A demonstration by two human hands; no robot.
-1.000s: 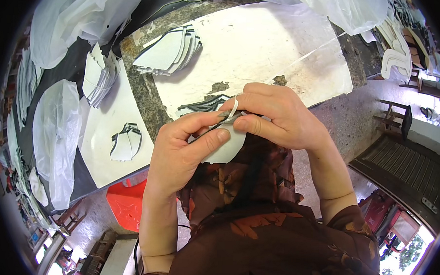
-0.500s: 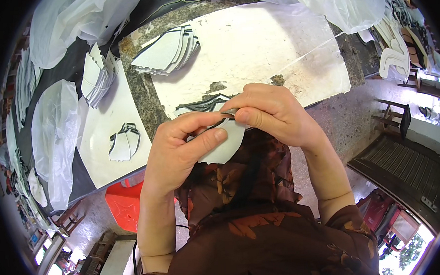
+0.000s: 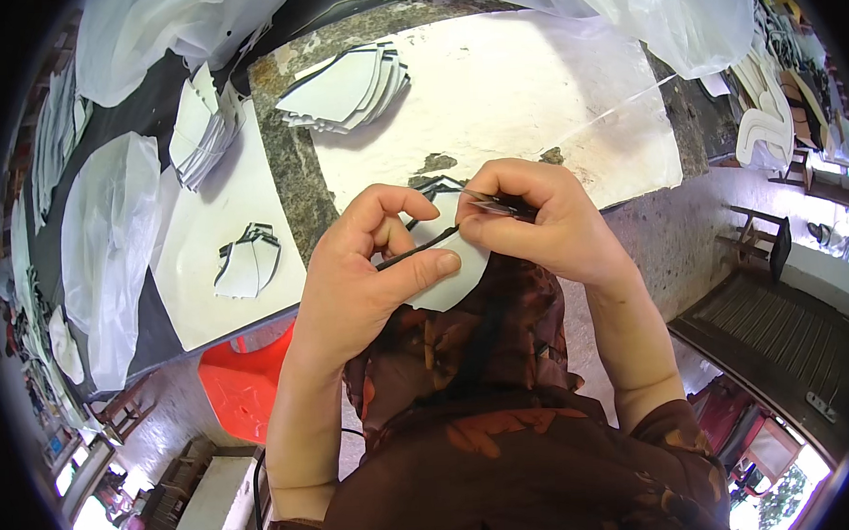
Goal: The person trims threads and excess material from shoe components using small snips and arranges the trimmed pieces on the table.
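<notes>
A white curved piece with a dark edge [image 3: 456, 284] is held above my lap at the table's near edge. My left hand [image 3: 349, 268] grips it from the left, thumb lying on its face and index finger lifted off. On the other side my right hand [image 3: 550, 217] is closed, thumb and index fingertip pinching near the dark edge. A slim, pointed, dark metal tool [image 3: 498, 204] sits within those right fingers; its exact kind is hard to make out. Just behind the held piece lie more white pieces with dark edges [image 3: 437, 184], partly covered by my hands.
A fanned stack of white pieces [image 3: 346, 90] rests on the worn white board [image 3: 568, 88]. Further left are a tied bundle [image 3: 201, 133] and a small stack [image 3: 250, 263]. Plastic bags [image 3: 111, 250] lie about the table. A red stool [image 3: 245, 386] stands below the left edge.
My left index finger has lifted from the piece's edge. The right hand has turned, so more of the dark tool shows. The view has shifted slightly.
</notes>
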